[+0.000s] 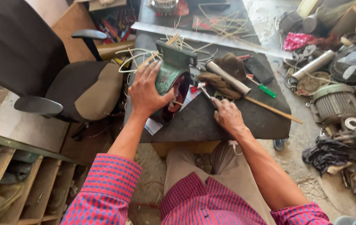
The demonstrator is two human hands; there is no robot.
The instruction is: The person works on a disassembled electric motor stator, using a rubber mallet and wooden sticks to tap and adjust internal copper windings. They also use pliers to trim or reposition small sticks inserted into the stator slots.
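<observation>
Green motor housing (173, 79) half hidden under spread left hand (146, 93); right hand (227, 116) pinches a barely visible tool (206, 93).

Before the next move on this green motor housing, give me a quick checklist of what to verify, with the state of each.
1. Left hand steadies the green motor housing: ok, palm and fingers lie on its outer shell.
2. Housing stands on the dark work table: ok, set on edge near the front rim.
3. Right hand has its tool: ok, it grips a thin metal tool pointing toward the housing's opening.
4. Tool tip inside the windings: cannot tell, too small.
5. Space around the housing: not ok, metal pipe, green-handled screwdriver and loose sticks crowd it.
</observation>
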